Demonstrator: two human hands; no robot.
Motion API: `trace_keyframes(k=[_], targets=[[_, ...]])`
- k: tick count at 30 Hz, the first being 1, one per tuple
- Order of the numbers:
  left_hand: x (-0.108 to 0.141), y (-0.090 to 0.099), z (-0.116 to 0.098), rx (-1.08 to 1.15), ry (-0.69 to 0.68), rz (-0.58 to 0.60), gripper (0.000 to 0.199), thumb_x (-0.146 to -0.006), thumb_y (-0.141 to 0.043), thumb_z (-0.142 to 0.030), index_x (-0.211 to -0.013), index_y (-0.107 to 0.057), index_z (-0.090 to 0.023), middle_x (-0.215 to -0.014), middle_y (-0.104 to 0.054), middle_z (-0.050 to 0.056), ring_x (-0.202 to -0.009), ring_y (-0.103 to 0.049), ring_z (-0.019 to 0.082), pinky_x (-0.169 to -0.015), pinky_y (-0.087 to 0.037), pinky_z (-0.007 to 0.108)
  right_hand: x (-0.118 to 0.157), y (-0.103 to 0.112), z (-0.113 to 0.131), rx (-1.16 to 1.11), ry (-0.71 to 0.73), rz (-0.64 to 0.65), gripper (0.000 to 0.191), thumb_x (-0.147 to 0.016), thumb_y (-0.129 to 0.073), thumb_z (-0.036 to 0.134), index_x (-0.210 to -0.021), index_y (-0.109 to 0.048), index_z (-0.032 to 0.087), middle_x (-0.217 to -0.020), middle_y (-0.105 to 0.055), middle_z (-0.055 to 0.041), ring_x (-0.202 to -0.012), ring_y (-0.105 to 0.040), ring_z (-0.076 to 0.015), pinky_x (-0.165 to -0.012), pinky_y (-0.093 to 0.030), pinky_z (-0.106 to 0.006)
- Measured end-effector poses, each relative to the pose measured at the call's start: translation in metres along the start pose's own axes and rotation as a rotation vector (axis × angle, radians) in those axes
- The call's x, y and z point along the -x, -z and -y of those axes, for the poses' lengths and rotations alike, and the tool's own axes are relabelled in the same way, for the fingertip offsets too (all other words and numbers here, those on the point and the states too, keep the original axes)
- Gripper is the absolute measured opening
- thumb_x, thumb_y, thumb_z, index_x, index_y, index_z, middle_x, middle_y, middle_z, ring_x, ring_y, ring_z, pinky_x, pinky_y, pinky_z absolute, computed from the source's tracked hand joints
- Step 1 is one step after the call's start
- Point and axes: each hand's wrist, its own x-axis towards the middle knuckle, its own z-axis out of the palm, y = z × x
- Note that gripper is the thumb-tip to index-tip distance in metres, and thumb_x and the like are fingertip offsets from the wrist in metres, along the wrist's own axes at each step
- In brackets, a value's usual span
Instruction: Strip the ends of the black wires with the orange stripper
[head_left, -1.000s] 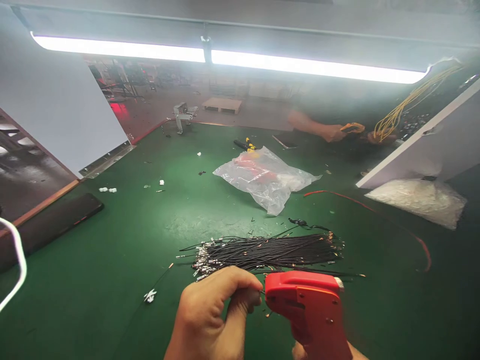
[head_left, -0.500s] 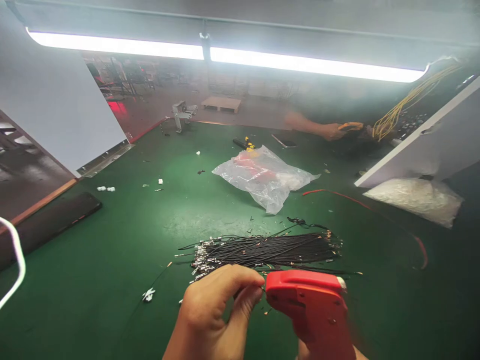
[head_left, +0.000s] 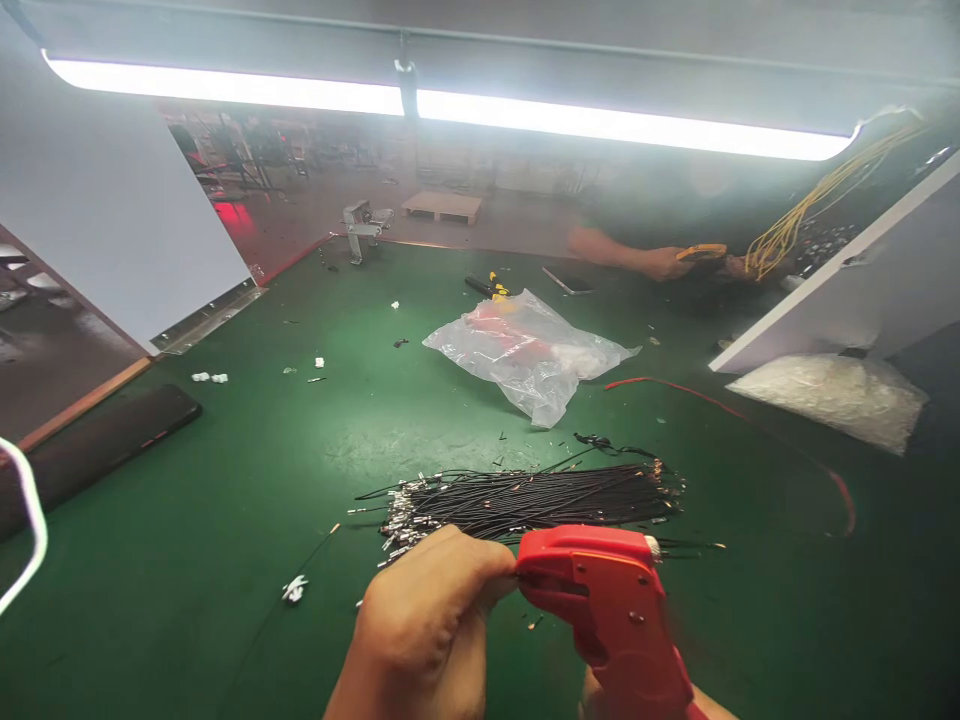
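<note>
At the bottom middle, my left hand [head_left: 431,610] is closed in a pinch, its fingertips right against the nose of a red pistol-shaped wire stripper [head_left: 611,610]. The pinched black wire is almost wholly hidden by the fingers and the tool. My right hand [head_left: 592,692] grips the handle of the stripper from behind, and most of it is covered by the tool. Just beyond both hands lies a bundle of black wires [head_left: 525,500], with silvery terminals at the left end and bare copper at several right ends.
A clear plastic bag [head_left: 529,350] with something red inside lies mid-table, yellow-black pliers [head_left: 491,288] behind it. A red wire [head_left: 705,395] curves at right, near a filled bag [head_left: 832,395]. Across the table a person's hand [head_left: 664,262] holds an orange tool.
The wire stripper has shifted slightly left and up, tilting a little, and now meets my left fingertips. My left hand has turned slightly, closing the gap between thumb and fingers.
</note>
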Motion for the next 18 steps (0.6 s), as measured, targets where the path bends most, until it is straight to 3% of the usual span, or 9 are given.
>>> trace_keyframes(k=[5, 8, 11, 18], targets=[[0.000, 0.003, -0.001, -0.068, -0.032, 0.012, 0.032, -0.090, -0.044, 0.002, -0.093, -0.065, -0.021, -0.068, -0.062, -0.004, -0.059, -0.054, 0.010, -0.054, -0.045, 0.020, 0.013, 0.001, 0.008, -0.055, 0.086, -0.053, 0.068, -0.073, -0.067, 0.079, -0.111, -0.069, 0.024, -0.084, -0.070, -0.0078, -0.075, -0.066, -0.0265, -0.057, -0.055, -0.036], [0.001, 0.004, -0.001, -0.098, -0.032, 0.033, 0.033, -0.087, -0.042, 0.004, -0.086, -0.066, -0.019, -0.065, -0.062, -0.003, -0.057, -0.053, 0.010, -0.052, -0.044, 0.021, 0.013, -0.008, 0.016, -0.079, 0.142, -0.076, 0.071, -0.062, -0.075, 0.079, -0.111, -0.070, 0.028, -0.098, -0.073, -0.0089, -0.094, -0.068, -0.0320, -0.075, -0.058, -0.042], [0.001, 0.005, -0.002, -0.110, -0.010, 0.048, 0.033, -0.085, -0.043, 0.005, -0.084, -0.067, -0.019, -0.063, -0.061, -0.004, -0.056, -0.053, 0.010, -0.051, -0.044, 0.021, 0.009, -0.018, 0.025, -0.093, 0.157, -0.083, 0.067, -0.063, -0.077, 0.077, -0.108, -0.072, 0.028, -0.102, -0.074, -0.0089, -0.106, -0.068, -0.0349, -0.091, -0.056, -0.047], [-0.002, 0.007, -0.008, -0.147, 0.038, 0.054, 0.032, -0.088, -0.045, 0.000, -0.081, -0.069, -0.020, -0.062, -0.060, -0.004, -0.055, -0.052, 0.010, -0.052, -0.043, 0.023, 0.019, -0.020, 0.060, -0.041, 0.084, -0.067, 0.047, -0.065, -0.093, 0.036, -0.106, -0.073, 0.025, -0.107, -0.074, -0.0098, -0.118, -0.064, -0.0373, -0.103, -0.050, -0.054]])
